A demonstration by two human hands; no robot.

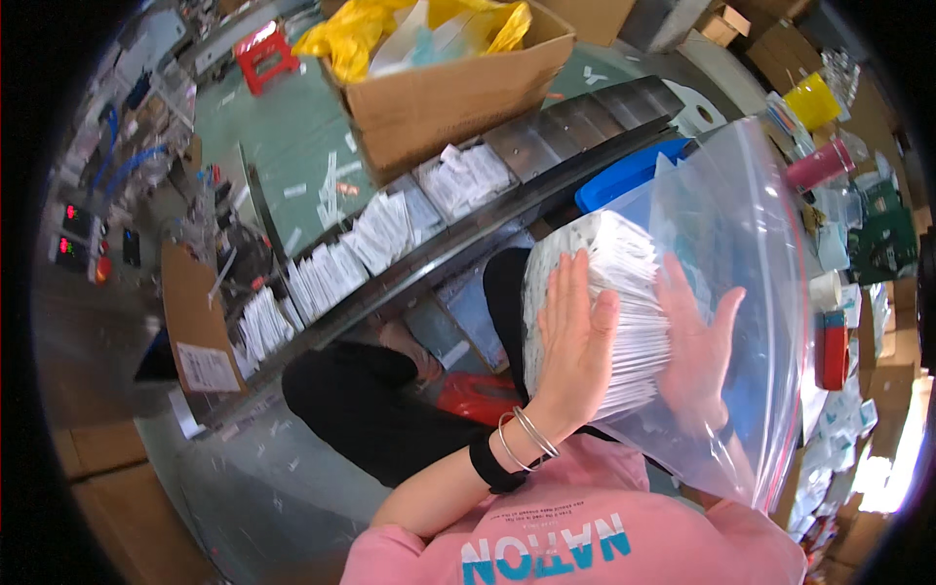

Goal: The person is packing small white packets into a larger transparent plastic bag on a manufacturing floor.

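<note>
the left hand [575, 336] sits flat at the centre of the frame, fingers straight and together, palm pressed against the outside of a big clear zip bag [741, 244] — no clench, just a flat press on the plastic. the right hand [697, 356] is just right of it, seen through the film, so it looks to be inside the bag; its fingers are spread and laid against the far side of a thick stack of white sachets [624, 292]. between the two palms the stack is squeezed edge-on, filling the left part of the bag, while the right part of the bag is slack and see-through, reaching toward the upper right of the frame.

on the left wrist there are thin silver bangles [526, 439] and a black band [492, 463]; a pink shirt [585, 536] fills the bottom centre.

behind the bag, a long metal tray [575, 122] runs diagonally from the left middle to the upper right, with loose white sachets [375, 234] lying in its sections. a cardboard box [458, 93] with yellow plastic in it stands at the top centre, and a blue bin [629, 175] shows just above the bag — partly covered by it.
</note>
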